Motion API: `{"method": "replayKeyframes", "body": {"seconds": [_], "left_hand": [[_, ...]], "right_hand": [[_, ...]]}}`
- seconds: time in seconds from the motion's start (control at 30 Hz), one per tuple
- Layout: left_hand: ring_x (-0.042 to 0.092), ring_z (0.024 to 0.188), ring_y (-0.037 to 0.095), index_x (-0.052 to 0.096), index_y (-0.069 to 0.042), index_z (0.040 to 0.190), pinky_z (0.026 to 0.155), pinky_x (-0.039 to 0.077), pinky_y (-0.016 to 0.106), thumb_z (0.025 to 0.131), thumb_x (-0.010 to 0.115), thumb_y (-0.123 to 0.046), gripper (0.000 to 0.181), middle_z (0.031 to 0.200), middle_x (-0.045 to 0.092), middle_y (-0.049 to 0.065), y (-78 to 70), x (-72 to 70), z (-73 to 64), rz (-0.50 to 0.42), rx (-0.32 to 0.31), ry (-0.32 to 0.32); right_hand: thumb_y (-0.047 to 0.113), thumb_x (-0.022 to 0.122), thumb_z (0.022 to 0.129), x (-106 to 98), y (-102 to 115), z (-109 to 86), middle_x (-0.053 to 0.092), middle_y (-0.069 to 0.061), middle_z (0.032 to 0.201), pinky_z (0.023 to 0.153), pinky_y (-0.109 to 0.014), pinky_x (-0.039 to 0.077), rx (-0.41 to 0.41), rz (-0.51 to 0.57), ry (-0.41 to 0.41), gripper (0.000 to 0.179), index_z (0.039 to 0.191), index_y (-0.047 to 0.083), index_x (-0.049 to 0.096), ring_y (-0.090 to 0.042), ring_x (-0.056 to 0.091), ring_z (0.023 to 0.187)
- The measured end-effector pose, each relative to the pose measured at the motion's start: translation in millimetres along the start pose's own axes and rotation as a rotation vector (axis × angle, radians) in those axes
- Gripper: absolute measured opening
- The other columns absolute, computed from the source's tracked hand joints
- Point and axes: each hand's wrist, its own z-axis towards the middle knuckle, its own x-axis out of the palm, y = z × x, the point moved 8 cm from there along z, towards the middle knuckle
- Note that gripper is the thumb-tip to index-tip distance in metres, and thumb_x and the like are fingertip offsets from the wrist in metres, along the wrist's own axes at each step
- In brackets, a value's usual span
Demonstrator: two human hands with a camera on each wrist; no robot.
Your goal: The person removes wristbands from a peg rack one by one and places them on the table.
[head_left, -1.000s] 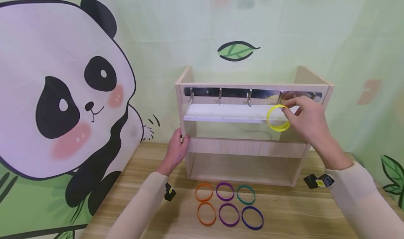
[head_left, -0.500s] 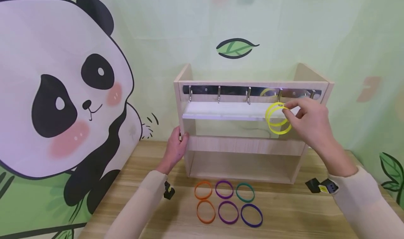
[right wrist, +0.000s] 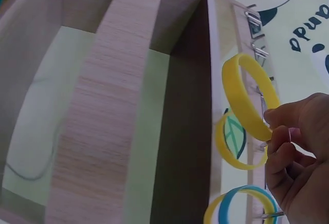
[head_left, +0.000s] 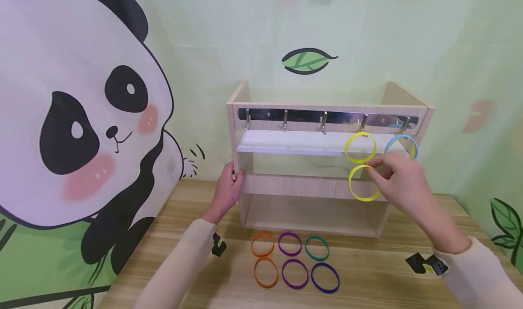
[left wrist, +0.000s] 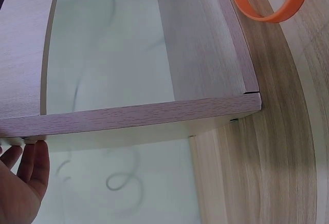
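Lower than half a second ago, the right hand [head_left: 402, 182] brings one held yellow ring [right wrist: 240, 100] down below the hooks, while a hung yellow ring [head_left: 360, 161], which overlapped it earlier, stays up on the fourth hook [head_left: 364, 123]. The two now show apart, which I judge to mean that the upper one hangs free of the fingers and the lower one is not yet placed.

From the left: one panda drawing [head_left: 102, 109] fills that side of the backdrop. Next, the left hand [head_left: 224, 191] appears to grip the left side of the wooden shelf unit [head_left: 318, 186], thumb at the front edge, fingers against the outer face; it looks unmoved.

On the table [head_left: 367, 272], in front of the unit, six rings lie in two rows of three. Left to right, they make two orange rings [head_left: 266, 286], two purple rings [head_left: 295, 286], then one green ring [head_left: 317, 259] behind one dark blue ring [head_left: 325, 291].

Above, one metal strip [head_left: 304, 117] carries five hooks; the first three bear no ring, and the fourth bears one. Beside it the right hand pinches the held yellow ring between thumb and finger. On the fifth hook [head_left: 406, 125] hang two, one light blue ring [right wrist: 222, 211] and one further yellow ring [right wrist: 208, 215]. That makes three yellow rings, ten rings altogether.
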Motion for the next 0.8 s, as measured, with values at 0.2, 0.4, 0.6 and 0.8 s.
{"method": "replayKeyframes", "body": {"seconds": [0.2,0.4,0.6,0.8], "left_hand": [[0.054,0.106,0.025,0.037,-0.007,0.139,0.08,0.054,0.04,0.099,0.042,-0.026,0.045,0.127,0.048,0.01,-0.5,-1.5,-0.1,0.005,-0.005,-0.001],[0.055,0.103,0.025,0.037,-0.007,0.139,0.078,0.055,0.04,0.098,0.042,-0.027,0.045,0.125,0.048,0.01,-0.5,-1.6,0.0,0.011,-0.008,0.001],[0.054,0.105,0.025,0.037,-0.006,0.138,0.079,0.055,0.039,0.098,0.042,-0.026,0.045,0.126,0.048,0.01,0.6,-1.1,0.7,0.014,-0.005,-0.005],[0.053,0.107,0.025,0.036,-0.007,0.14,0.081,0.054,0.041,0.098,0.041,-0.026,0.046,0.127,0.048,0.01,0.1,-0.9,0.1,0.026,-0.008,-0.001]], "right_hand": [[-0.002,0.076,0.071,13.7,-6.8,-21.2,0.058,0.005,0.066,0.039,-0.018,0.035,-0.002,0.02,0.063,0.014,0.079,0.007,0.07,-0.002,0.042,0.048],[-0.004,0.077,0.069,24.9,-12.3,-39.7,0.059,0.005,0.07,0.041,-0.016,0.035,0.005,0.037,0.094,0.017,0.079,0.008,0.07,-0.001,0.042,0.05],[-0.003,0.078,0.068,37.6,-20.6,-55.2,0.059,0.007,0.067,0.045,-0.019,0.04,0.022,0.051,0.143,0.019,0.078,0.01,0.069,-0.001,0.046,0.054],[0.0,0.078,0.071,60.0,-31.9,-74.5,0.054,0.012,0.061,0.044,-0.02,0.04,0.067,0.075,0.237,0.017,0.078,0.011,0.068,0.001,0.044,0.052]]}}
